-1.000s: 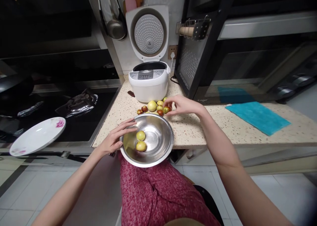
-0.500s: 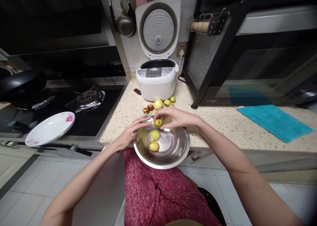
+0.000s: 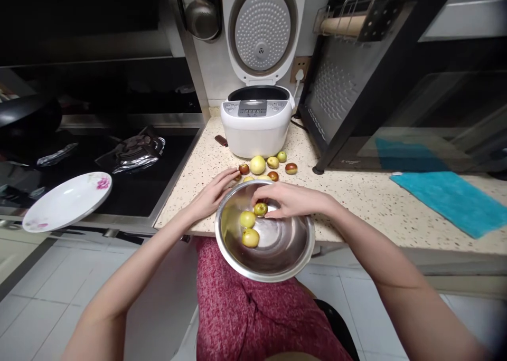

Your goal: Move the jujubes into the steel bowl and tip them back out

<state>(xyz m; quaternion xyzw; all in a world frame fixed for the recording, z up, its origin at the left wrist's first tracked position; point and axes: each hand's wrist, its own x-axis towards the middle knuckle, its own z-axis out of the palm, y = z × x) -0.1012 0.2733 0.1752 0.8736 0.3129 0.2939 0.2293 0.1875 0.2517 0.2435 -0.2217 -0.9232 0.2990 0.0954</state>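
A steel bowl (image 3: 285, 255) sits at the counter's front edge, above my lap. Inside it lie a yellow-green jujube (image 3: 247, 219) and a yellower jujube (image 3: 250, 238). My right hand (image 3: 287, 198) reaches over the rim, its thumb and fingers around a green-brown jujube (image 3: 260, 209) low in the bowl. On the counter to the left of the bowl, my left hand (image 3: 212, 195) has its fingers stretched out. Its fingertips come close to a red-brown jujube (image 3: 244, 169); another is partly hidden beside them. Behind the bowl are a large pale jujube (image 3: 257, 164) and several others.
A white rice cooker (image 3: 257, 129) stands behind the fruit, lid up. The black oven (image 3: 396, 113) is at right, with a blue cloth (image 3: 451, 200) before it. At left, a white plate (image 3: 67, 200) overhangs the stove's (image 3: 170, 155) front edge.
My right hand has lowered the green-brown jujube into the bowl. My left hand has moved off the bowl's rim onto the counter by the red-brown jujubes. The view has shifted slightly.
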